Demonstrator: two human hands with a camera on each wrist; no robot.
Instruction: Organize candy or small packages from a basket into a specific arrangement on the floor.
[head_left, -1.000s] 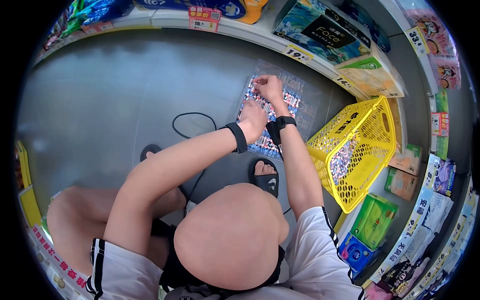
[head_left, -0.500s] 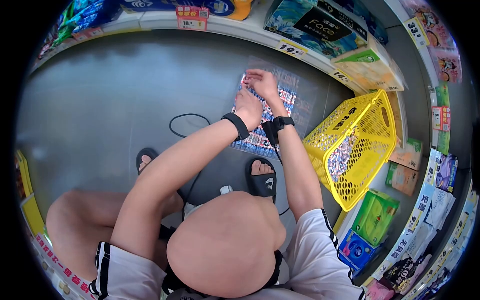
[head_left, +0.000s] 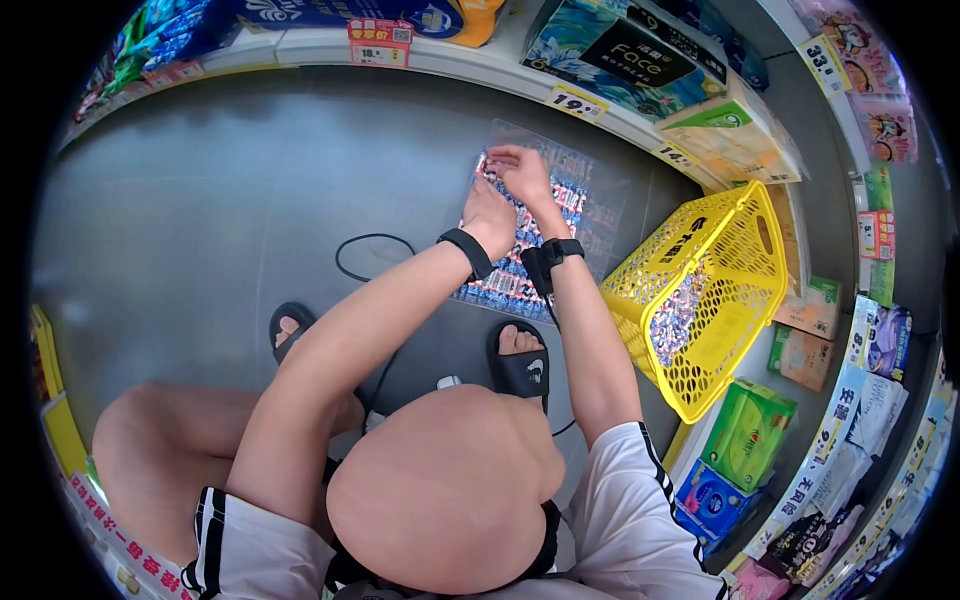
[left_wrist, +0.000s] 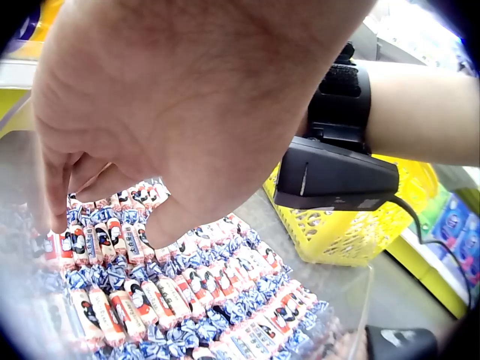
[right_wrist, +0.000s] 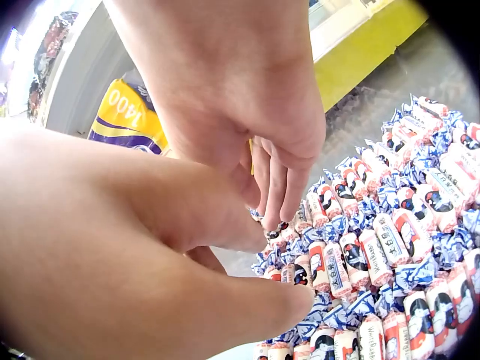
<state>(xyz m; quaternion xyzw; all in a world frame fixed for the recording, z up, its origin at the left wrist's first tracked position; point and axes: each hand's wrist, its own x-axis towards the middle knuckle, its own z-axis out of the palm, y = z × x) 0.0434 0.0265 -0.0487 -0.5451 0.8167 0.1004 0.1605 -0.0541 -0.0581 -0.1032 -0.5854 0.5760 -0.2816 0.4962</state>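
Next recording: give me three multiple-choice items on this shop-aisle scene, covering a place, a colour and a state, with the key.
1. Where is the yellow plastic mesh basket?
A. On the grey floor at the person's right, by the white store shelves
B. At the person's left
C. Up on a shelf

2. What colour are the person's slide sandals?
A. White
B. Black
C. Red

3. How do the small red, white and blue candies under the left hand and right hand lie?
A. In a loose heap
B. Unwrapped and scattered
C. Wrapped, in neat rows on a clear plastic sheet

Key:
1 A: the head view shows it on the floor beyond the right arm.
2 B: both sandals are black.
3 C: both wrist views show twisted wrappers lined up side by side.
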